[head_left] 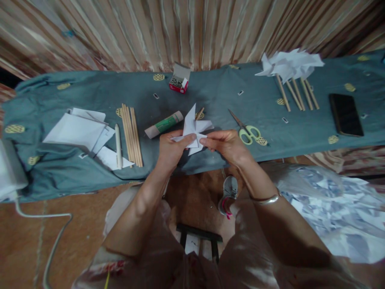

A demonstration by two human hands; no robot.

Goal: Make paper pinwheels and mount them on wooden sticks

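Observation:
Over the front edge of the table I hold a white paper pinwheel (pixel 190 125) between both hands. My left hand (pixel 173 147) grips its left side, the thumb pressed near the centre. On the right, my right hand (pixel 224 143) pinches the paper between thumb and fingers. Behind the pinwheel the end of a wooden stick (pixel 199 113) shows; whether it is joined to the paper I cannot tell. A glue tube with a green label (pixel 164 125) lies just beyond my left hand. Scissors with light green handles (pixel 247 131) rest right of my right hand.
An open red box of small metal pins (pixel 179 82) stands at the back. Left are wooden sticks (pixel 131 134), a white pen-like tool (pixel 118 145) and paper sheets (pixel 76 130). Right are finished pinwheels (pixel 290 66) on sticks and a phone (pixel 345 114). A bag of paper scraps (pixel 339 204) sits below.

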